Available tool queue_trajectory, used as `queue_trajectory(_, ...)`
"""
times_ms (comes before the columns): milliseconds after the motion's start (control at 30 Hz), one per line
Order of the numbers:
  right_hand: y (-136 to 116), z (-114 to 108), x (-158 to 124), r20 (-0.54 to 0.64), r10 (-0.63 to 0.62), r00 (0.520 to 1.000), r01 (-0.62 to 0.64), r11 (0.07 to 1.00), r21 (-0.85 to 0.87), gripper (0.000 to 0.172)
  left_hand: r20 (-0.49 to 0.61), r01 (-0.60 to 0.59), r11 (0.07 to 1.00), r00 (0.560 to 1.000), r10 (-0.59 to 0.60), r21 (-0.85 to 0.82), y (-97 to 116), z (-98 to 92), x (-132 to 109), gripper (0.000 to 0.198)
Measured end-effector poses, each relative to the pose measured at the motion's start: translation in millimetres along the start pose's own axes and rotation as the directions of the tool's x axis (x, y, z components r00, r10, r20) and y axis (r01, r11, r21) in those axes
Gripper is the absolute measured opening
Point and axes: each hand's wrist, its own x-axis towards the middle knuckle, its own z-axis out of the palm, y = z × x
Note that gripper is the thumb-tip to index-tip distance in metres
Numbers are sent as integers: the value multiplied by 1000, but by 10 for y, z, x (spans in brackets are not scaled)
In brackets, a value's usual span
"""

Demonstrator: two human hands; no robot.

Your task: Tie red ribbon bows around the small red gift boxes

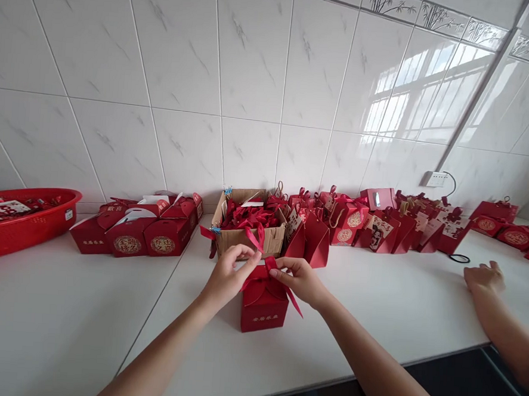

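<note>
A small red gift box with gold characters on its front stands upright on the white table before me. Above its top, my left hand pinches one part of a red ribbon. My right hand grips another part of the same ribbon in a loop over the lid, and a loose tail hangs down the box's right side. Behind the box is an open cardboard carton filled with red ribbons, some draped over its rim.
A red plastic basket and several red gift boxes stand on the left. More red boxes and bags line the wall to the right. Another person's hand rests over the table at far right, near a black cord loop.
</note>
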Motion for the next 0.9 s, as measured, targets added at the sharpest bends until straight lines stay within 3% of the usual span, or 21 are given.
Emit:
queue_trajectory(133, 23, -22, 8, 60, -10, 998, 8, 1000, 23, 26, -46, 122, 991, 992, -119, 51, -243, -100, -98, 37)
queue_trajectory(200, 25, -27, 18, 107, -19, 994, 14, 999, 48, 28, 53, 258, 965, 965, -256, -35, -334, -121, -126, 41)
queue_trajectory(267, 20, -26, 27, 148, -24, 989, 14, 997, 70, 29, 201, 385, 917, 911, -360, -107, -371, -121, -144, 44)
queue_trajectory(367, 10, -18, 38, 165, -19, 986, 7, 997, 72, 31, 359, 486, 867, 833, -421, -110, -351, -110, -162, 50)
queue_trajectory(467, -4, -2, 43, 146, -4, 989, -1, 999, 37, 31, 446, 544, 836, 766, -462, -69, -295, -133, -169, 54)
queue_trajectory(533, -25, 14, 39, 123, 8, 992, -8, 1000, 0, 29, 452, 501, 863, 783, -426, -55, -257, -171, -165, 52)
queue_trajectory(600, -55, 36, 30, 93, 22, 995, -18, 999, -40, 27, 415, 396, 917, 843, -342, -50, -225, -215, -154, 43)
queue_trajectory(767, -136, 105, -2, 8, 67, 998, -65, 993, -101, 21, 202, 80, 994, 975, -94, 75, -208, -277, -137, 25)
queue_trajectory(833, -150, 132, -5, -24, 83, 996, -86, 990, -113, 18, 123, -55, 989, 992, 38, 138, -203, -278, -145, 17)
queue_trajectory(900, -152, 158, 3, -50, 95, 994, -101, 987, -128, 16, 95, -179, 973, 981, 167, 146, -179, -270, -158, 12)
